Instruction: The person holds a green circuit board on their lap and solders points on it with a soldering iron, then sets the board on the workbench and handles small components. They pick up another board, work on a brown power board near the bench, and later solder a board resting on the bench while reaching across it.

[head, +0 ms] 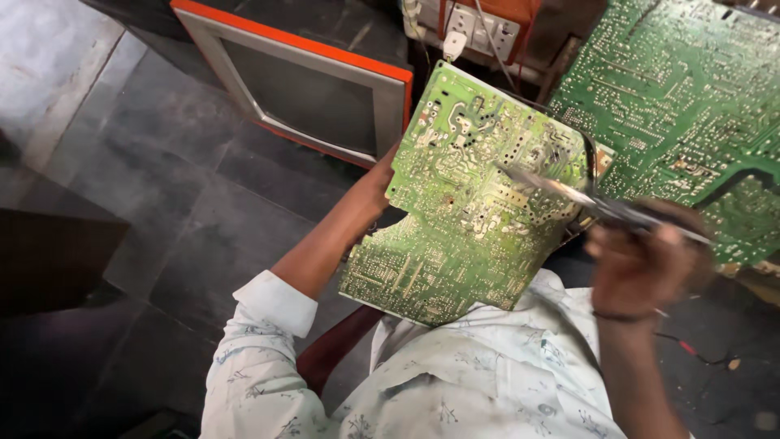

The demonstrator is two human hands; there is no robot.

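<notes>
My left hand [376, 189] grips the left edge of a green circuit board [455, 236] and holds it up, tilted, solder side towards me. My right hand [643, 267] is closed around a thin metal-tipped tool [569, 195], blurred, whose tip rests on or just above the board's right part. My arms wear a pale patterned shirt with the left sleeve rolled up.
A second, larger green circuit board [682, 106] stands at the upper right. An old television with an orange frame [292, 41] sits on the dark tiled floor [162, 162] ahead. A white socket board [479, 24] with plugs and cables is behind it. A dark block [49, 252] lies at left.
</notes>
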